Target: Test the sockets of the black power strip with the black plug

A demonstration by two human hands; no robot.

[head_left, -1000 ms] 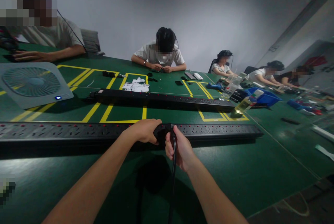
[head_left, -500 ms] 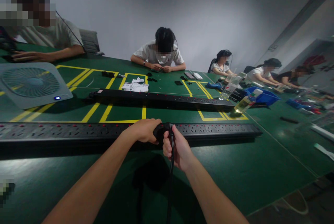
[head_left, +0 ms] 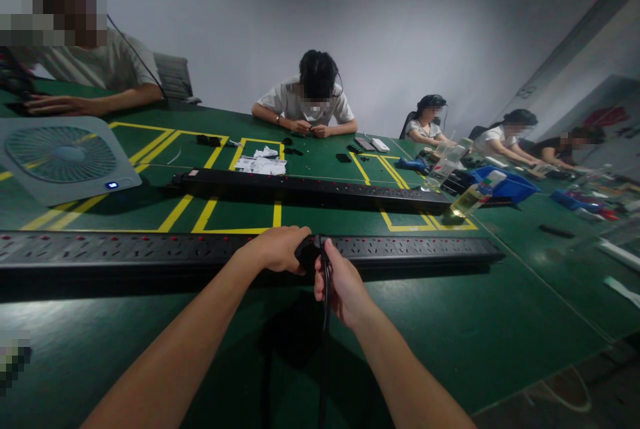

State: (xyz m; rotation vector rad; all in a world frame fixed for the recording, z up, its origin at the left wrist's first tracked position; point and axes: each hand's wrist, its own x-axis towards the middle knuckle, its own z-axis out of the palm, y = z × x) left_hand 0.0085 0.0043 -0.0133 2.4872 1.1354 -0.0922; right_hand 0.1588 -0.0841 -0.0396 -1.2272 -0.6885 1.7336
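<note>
1. My left hand (head_left: 281,249) was wrapped over the left side of a black connector (head_left: 307,253); the grip was narrow, the fingertips partly hidden behind the piece.
2. My right hand (head_left: 345,285) held a black cable (head_left: 324,342), thumb laid upward along it, fingers curled round; the cable hung from the connector toward the near edge of the green table (head_left: 465,329).
3. The connector stood in view before the near socket strip (head_left: 420,251), over the near half of the table; whether it touched the strip I could not tell.
4. The near socket strip lay lengthwise across the table, its right end well short of the right-hand near edge; red marks ran along its upper side.
5. Beyond it, toward the far edge, lay a far socket strip (head_left: 310,190); white papers (head_left: 261,165) were just behind that one, among yellow tape lines (head_left: 173,212).
6. A grey fan (head_left: 70,159) with a lit display was on the left part of the table; to the right were a bottle of yellow liquid (head_left: 467,204) near the far strip's right end, and a blue bin (head_left: 515,187).
7. One co-worker (head_left: 287,99) sat at the middle of the far edge, hands together at a small dark piece (head_left: 311,132).
</note>
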